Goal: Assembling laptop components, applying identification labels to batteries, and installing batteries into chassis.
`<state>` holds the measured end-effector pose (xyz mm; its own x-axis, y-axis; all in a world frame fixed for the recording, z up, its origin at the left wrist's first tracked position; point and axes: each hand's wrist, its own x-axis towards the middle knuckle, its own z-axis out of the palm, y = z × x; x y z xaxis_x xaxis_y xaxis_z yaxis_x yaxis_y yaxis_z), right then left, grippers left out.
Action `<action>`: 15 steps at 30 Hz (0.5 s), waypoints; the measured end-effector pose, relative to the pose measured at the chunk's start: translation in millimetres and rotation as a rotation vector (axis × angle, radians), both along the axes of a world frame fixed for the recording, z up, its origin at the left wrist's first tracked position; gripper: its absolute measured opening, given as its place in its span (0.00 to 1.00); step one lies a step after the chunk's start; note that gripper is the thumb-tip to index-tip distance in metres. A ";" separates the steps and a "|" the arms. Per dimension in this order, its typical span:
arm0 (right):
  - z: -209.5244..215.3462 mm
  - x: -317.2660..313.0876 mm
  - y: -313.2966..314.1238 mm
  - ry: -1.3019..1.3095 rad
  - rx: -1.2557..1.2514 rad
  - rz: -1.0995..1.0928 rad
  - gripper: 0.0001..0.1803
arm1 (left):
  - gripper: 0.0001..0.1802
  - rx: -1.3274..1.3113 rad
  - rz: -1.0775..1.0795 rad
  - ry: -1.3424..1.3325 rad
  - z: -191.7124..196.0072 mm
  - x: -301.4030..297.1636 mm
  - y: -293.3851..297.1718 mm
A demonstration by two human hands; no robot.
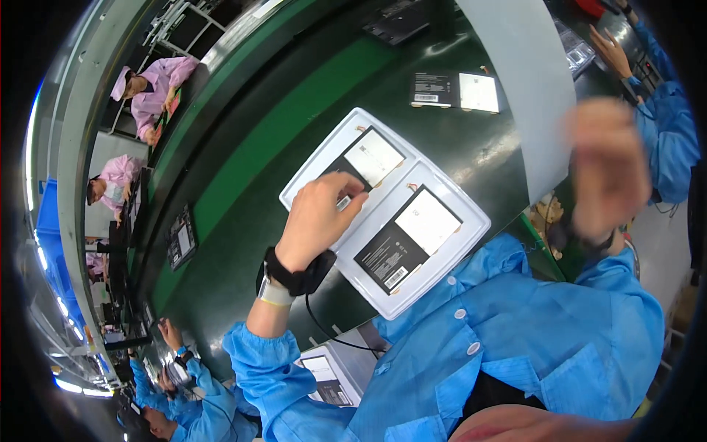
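A white plastic tray [460, 202] with two compartments lies in front of me on the green bench. Each compartment holds a flat black-and-white battery: the far-left battery [375, 157] and the near-right battery [409, 239]. My left hand [320, 217] is closed over the black half of the far-left battery, fingers curled and thumb near the fingertips. Whatever is pinched there is hidden, and I cannot tell whether the hand lifts the battery. My right hand [610, 169] is raised at the right beside a large pale sheet [526, 88]; motion blur smears its fingers.
Beyond the tray lie another battery [455, 90] and a dark device [396, 22]. A device with exposed parts [181, 237] sits on the left along a bright green strip. A light box with batteries [331, 379] stands near my left elbow. Co-workers sit at both sides.
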<state>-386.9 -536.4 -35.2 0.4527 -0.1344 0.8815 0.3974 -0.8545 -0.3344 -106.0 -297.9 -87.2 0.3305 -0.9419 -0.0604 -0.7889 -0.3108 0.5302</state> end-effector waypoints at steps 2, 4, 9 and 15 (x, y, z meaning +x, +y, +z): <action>-8.9 10.0 40.5 0.369 0.219 0.170 0.14 | 0.11 -0.046 -0.020 0.034 -8.2 5.9 -38.0; -26.0 28.7 58.8 0.610 0.337 0.163 0.13 | 0.10 -0.232 -0.172 0.015 -14.2 10.6 -89.4; -85.6 41.1 57.1 0.666 0.350 -0.100 0.18 | 0.27 -0.332 -0.167 -0.179 -36.5 20.2 -204.2; -103.0 27.5 17.9 0.640 0.169 -0.622 0.26 | 0.53 -0.228 -0.180 -0.217 -78.5 24.0 -228.5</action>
<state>-359.4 -518.5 -138.2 0.6513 -0.6231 0.4331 -0.4240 -0.7721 -0.4734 -82.0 -526.4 -165.7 0.1404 -0.9674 0.2109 -0.9219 -0.0500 0.3843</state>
